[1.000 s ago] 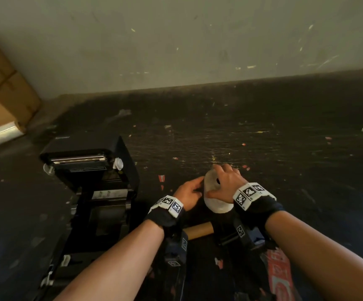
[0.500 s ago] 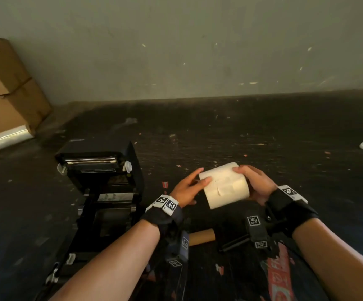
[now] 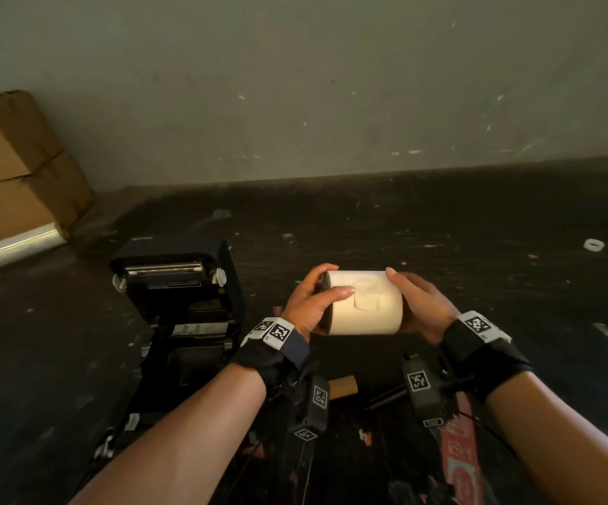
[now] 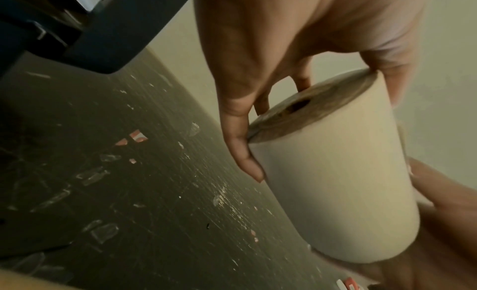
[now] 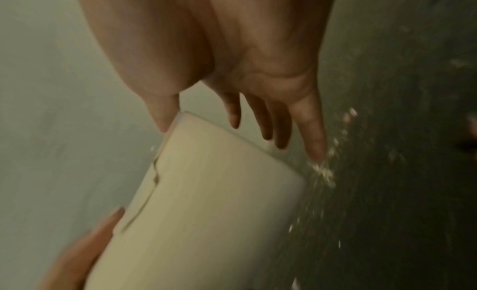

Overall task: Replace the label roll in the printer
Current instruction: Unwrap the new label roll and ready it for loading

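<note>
Here, a cream-white cylindrical paper label roll (image 3: 364, 303) is held in the air between both hands, above the dark, scuffed floor (image 3: 440, 227). Its long axis is laid roughly level, running left to right, so that one flat end faces each palm. The left end is gripped by the left hand (image 3: 309, 304), with the thumb laid over the near side and the fingers curled over the far rim; in the left wrist view the brownish end face with its dark core hole (image 4: 298, 105) is seen. The right end is cupped by the right hand (image 3: 422, 308), the thumb touching the upper rim. A loose label edge (image 5: 152, 184) is visible on the roll's side. The black plastic label printer (image 3: 182, 308) stands near the roll on its left, its lid raised.
</note>
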